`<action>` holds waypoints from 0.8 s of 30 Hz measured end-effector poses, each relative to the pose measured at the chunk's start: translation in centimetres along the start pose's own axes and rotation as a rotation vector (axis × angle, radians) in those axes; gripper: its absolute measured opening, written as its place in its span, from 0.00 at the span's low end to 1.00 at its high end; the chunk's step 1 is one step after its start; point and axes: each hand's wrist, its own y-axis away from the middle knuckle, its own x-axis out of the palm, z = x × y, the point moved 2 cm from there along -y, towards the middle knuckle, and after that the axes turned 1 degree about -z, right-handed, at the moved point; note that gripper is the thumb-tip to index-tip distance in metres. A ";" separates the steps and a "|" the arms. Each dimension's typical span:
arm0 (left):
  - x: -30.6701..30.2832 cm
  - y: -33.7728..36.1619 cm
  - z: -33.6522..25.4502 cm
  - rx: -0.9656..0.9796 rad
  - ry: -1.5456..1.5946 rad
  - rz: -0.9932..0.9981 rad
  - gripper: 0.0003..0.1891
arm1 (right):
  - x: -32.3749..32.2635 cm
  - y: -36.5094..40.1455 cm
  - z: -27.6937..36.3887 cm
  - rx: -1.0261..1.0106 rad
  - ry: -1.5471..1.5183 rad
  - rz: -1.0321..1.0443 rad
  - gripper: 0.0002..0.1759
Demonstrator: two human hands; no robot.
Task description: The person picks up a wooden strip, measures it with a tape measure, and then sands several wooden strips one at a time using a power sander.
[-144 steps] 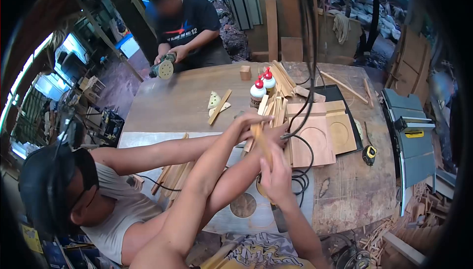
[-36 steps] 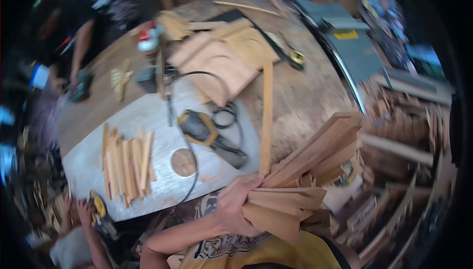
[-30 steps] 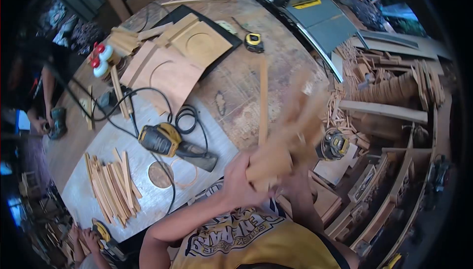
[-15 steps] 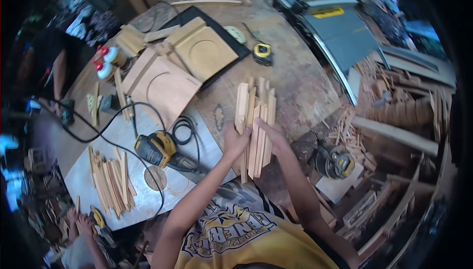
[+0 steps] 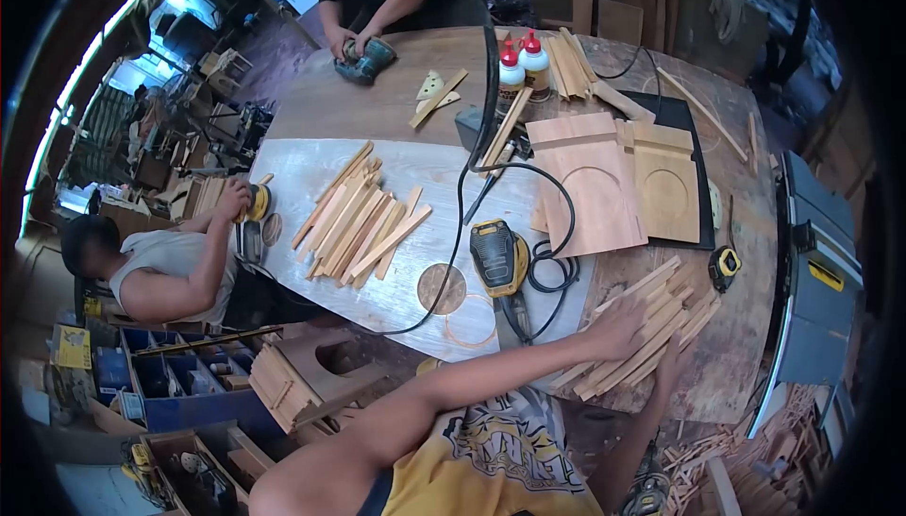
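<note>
A bundle of pale wooden strips (image 5: pixel 665 313) lies slanted and slightly fanned near the table's right front corner. My left hand (image 5: pixel 615 329) grips the bundle from its left and upper side, fingers over the strips. On the opposite side, my right hand (image 5: pixel 672 365) holds its lower edge; part of those fingers is hidden or blurred. A yellow and black sander (image 5: pixel 499 258) with a coiled cord rests left of the bundle. Farther left, a second pile of wooden strips (image 5: pixel 363 223) sits on the silvery sheet (image 5: pixel 425 162).
Grooved wooden panels (image 5: pixel 590 209) lie behind the bundle, with a tape measure (image 5: pixel 724 267) to its right. Glue bottles (image 5: pixel 534 67) stand at the back. Two co-workers use sanders (image 5: pixel 366 61) at the far and left edges. A table saw (image 5: pixel 816 299) stands right. A black cable (image 5: pixel 488 91) crosses the view.
My view has swung left, bringing both co-workers into sight. The bundle, upright between my hands before, now lies lower across the table with both hands still at it.
</note>
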 end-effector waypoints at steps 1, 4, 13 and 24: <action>-2.0 1.5 -0.8 0.012 0.118 0.167 0.31 | -0.3 -0.4 0.1 0.004 0.007 -0.004 0.38; -9.0 7.3 -2.4 0.031 0.272 0.771 0.26 | -2.0 0.7 -0.8 -0.043 -0.159 0.134 0.38; -37.7 6.1 14.4 -0.168 0.713 -0.526 0.12 | -1.6 3.0 -2.0 -0.091 0.101 -0.021 0.41; -28.2 -2.2 22.1 -0.323 -0.390 -0.616 0.22 | -3.7 12.0 4.2 -0.038 -0.021 -0.086 0.33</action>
